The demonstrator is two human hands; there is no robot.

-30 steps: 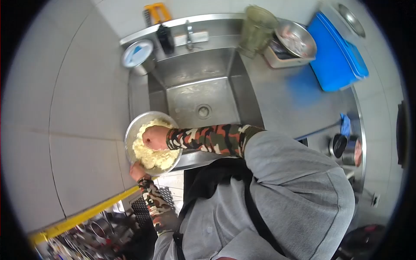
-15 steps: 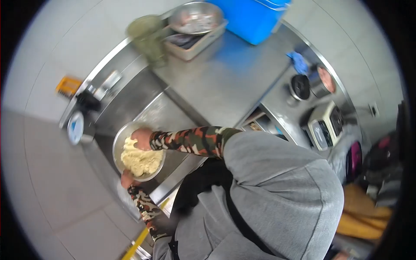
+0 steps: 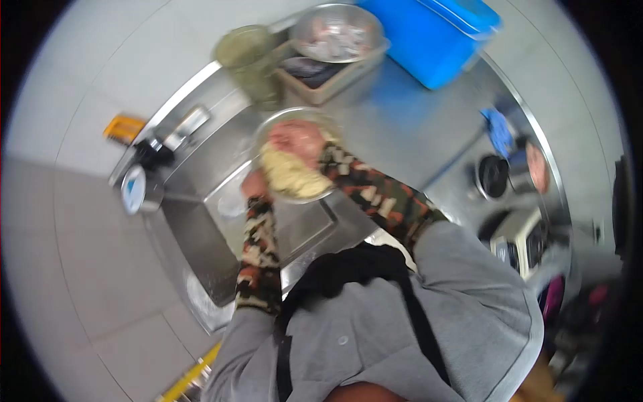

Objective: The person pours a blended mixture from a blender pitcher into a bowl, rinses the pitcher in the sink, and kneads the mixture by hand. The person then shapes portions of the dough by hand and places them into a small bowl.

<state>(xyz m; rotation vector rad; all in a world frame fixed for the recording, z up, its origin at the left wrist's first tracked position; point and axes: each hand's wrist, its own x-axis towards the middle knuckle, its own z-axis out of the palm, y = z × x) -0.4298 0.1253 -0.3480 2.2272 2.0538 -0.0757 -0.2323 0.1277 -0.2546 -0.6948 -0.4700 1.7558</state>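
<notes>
A round metal bowl (image 3: 258,146) holds a lumpy mass of pale yellow dough (image 3: 291,174). The bowl is over the far right part of the sink, by its divider to the counter. My left hand (image 3: 255,185) grips the bowl's left rim, fingers closed round it. Inside the bowl, my right hand (image 3: 298,142) rests on the dough at the far side. Motion blurs its fingers, so I cannot make out whether they are curled into the dough or lying flat. Both forearms wear camouflage sleeves.
Beneath the bowl is a steel sink (image 3: 201,234). Behind stand a greenish container (image 3: 251,60), a rectangular tub (image 3: 328,86) with a metal basin (image 3: 338,33) on top, and a blue bin (image 3: 435,50). Pots (image 3: 495,175), a blue cloth (image 3: 497,132) and a scale (image 3: 519,241) line the right counter.
The bowl of dough has moved up and right across the sink, both hands going with it. My left hand stays at its rim, my right hand inside. The view has shifted too.
</notes>
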